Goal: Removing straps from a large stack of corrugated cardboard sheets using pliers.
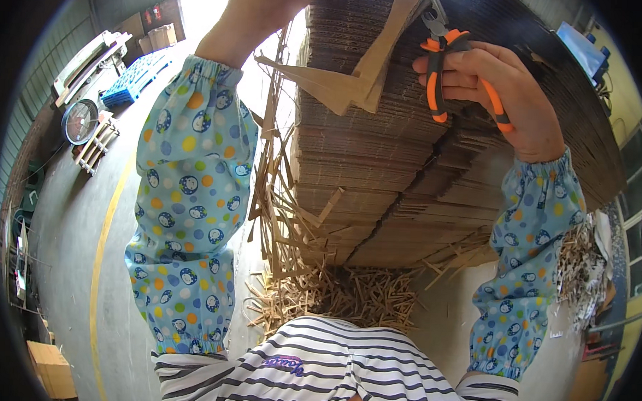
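My right hand is closed around orange-and-black-handled pliers, high up at the right. Their metal jaws point up, beside a bent strip of brown cardboard that hangs over the stack's front. Behind them rises a tall stack of cardboard sheets, its layered edges facing me. At the top edge, my left hand reaches up to the stack's left side. Its fingers are out of the picture, so what they touch is hidden. Patterned blue sleeve covers wrap both forearms.
Thin cardboard scraps are heaped on the floor at the stack's foot, and more strips dangle down its left edge. A round fan and a blue pallet stand far left. Shredded scraps fill a bag at right.
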`<state>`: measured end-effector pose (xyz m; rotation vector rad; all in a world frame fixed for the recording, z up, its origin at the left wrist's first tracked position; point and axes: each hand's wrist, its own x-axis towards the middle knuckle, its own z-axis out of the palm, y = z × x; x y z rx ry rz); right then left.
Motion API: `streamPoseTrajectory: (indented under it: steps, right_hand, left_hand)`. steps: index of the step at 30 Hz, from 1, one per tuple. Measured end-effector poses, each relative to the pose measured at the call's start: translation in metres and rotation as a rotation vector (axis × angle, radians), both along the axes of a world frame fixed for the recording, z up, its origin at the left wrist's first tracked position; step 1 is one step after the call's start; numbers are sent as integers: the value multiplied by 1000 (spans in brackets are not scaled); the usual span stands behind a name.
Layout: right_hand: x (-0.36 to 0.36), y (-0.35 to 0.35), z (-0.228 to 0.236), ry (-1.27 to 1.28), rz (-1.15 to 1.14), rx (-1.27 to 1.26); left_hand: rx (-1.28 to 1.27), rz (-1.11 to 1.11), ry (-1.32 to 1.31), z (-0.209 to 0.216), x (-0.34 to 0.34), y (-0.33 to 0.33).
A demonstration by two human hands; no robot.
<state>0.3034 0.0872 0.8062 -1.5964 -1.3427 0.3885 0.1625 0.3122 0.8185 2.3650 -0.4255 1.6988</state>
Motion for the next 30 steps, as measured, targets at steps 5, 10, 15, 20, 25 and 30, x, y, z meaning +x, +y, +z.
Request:
streamPoseTrajectory:
  steps: [5,10,15,20,25,30]
  right_hand:
    - [-8,-7,17,53,58,-48]
    - [29,-27,-18,-142,-294,35]
    - [8,-17,-22,-1,-101,53]
    - [8,3,8,-83,56,104]
    - [29,2,15,26,189,-26]
    - [-13,11,-3,199,3,106]
  left_hand:
    - [9,-17,17,13,-10,-3]
    - [36,71,21,2,14,-4]
    - [126,100,-56,1,13,6]
    - [101,76,-32,16,2,5]
    - [61,-1,-53,-2,27,4]
    - [-42,-2,43,7,15,-10]
